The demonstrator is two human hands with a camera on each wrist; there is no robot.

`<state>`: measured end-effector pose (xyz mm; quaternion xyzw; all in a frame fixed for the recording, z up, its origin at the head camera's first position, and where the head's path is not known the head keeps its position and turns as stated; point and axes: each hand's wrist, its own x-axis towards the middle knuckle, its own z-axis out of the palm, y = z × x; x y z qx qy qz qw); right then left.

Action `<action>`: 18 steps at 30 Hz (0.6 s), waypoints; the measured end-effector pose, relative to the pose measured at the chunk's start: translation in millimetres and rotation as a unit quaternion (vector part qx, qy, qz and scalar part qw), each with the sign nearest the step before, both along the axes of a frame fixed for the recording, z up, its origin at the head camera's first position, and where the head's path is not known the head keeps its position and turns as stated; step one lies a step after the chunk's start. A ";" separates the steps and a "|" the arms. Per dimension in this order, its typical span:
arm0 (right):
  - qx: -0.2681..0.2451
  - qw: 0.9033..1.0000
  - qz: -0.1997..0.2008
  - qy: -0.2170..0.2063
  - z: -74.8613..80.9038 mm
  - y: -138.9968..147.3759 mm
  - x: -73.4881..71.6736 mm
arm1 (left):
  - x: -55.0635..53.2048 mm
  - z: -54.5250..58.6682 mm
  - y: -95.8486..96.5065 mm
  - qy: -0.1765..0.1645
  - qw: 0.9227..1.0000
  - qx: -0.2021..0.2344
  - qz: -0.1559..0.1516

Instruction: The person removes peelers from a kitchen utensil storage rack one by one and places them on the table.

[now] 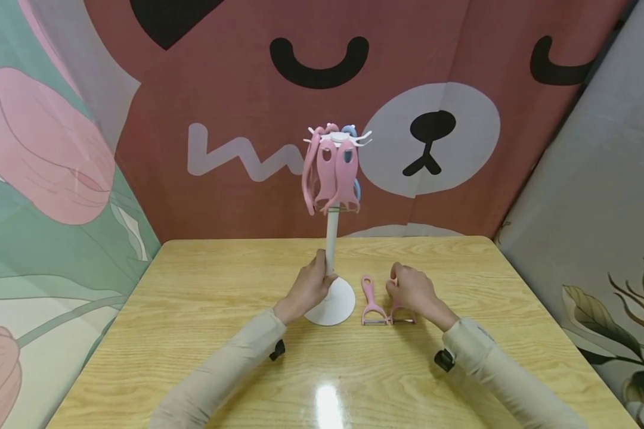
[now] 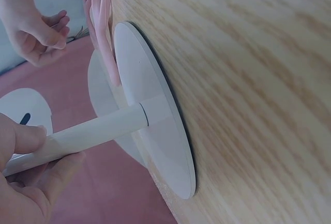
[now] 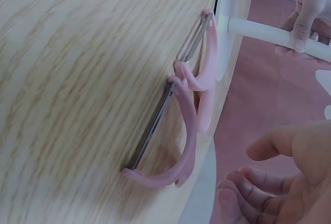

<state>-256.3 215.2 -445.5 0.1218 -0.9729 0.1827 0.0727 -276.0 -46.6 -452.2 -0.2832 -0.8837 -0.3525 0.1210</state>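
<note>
My left hand (image 1: 308, 287) grips the white pole (image 1: 331, 235) of an upright stand just above its round base (image 1: 330, 311). Several pink peelers (image 1: 346, 173) hang from the hooks at the stand's top, with a blue utensil (image 1: 358, 189) partly hidden behind them. To the right of the base, a pink Y-shaped peeler (image 1: 368, 291) lies on the table. A second pink peeler (image 3: 192, 146) lies beside it, partly covered by my right hand (image 1: 414, 290) in the head view. In the right wrist view that hand hovers near the peelers, fingers loosely bent, holding nothing.
The wooden table (image 1: 193, 310) reaches back to a brown hanging cloth (image 1: 236, 202) printed with a bear. Patterned cloths also hang along the left and right sides. White hooks (image 1: 366, 138) stick out around the stand's top.
</note>
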 end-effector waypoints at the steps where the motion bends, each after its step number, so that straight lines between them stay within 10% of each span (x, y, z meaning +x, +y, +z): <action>1: 0.000 1.000 -0.001 -0.002 0.7 -0.2 0.0 | -0.3 0.0 0.0 0.000 1.000 0.000 0.000; 18: -0.003 1.000 0.011 0.024 11.4 -8.2 5.9 | -0.5 -0.9 -0.7 -0.003 1.000 0.007 -0.005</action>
